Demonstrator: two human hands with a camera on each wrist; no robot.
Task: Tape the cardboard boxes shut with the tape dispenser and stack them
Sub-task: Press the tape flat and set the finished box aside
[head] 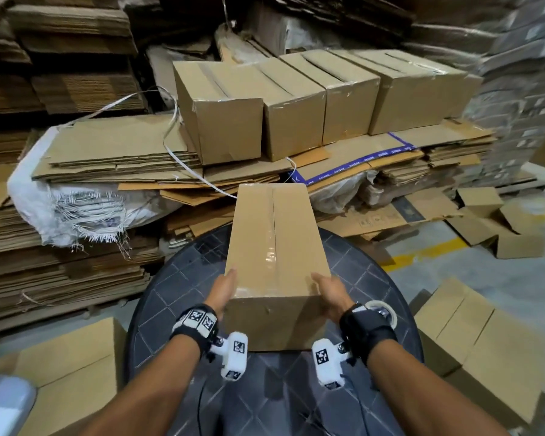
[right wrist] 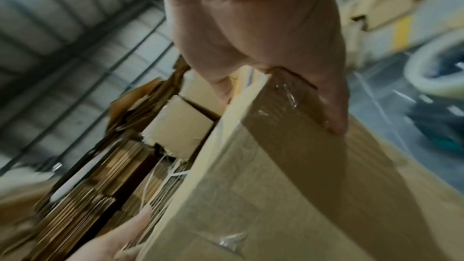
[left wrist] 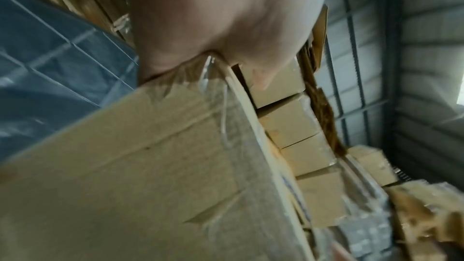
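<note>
A long cardboard box [head: 274, 247] with clear tape along its top seam is held lengthwise over the dark round table [head: 177, 297]. My left hand [head: 225, 289] grips its near left corner, thumb on top and palm against the side [left wrist: 213, 17]. My right hand [head: 331, 291] grips the near right corner the same way, its thumb over the top edge [right wrist: 251, 27]. The box side fills the left wrist view [left wrist: 150, 166] and the right wrist view [right wrist: 288, 186]. A tape roll [head: 383, 309] lies on the table behind my right wrist, partly hidden.
Several taped boxes [head: 296, 99] stand in a row on a pile of flattened cardboard [head: 117, 146] straight ahead. A torn white sack [head: 76, 209] and a loose white strap [head: 183, 162] hang at the left. Untaped boxes sit at lower left [head: 76, 372] and right [head: 472, 341].
</note>
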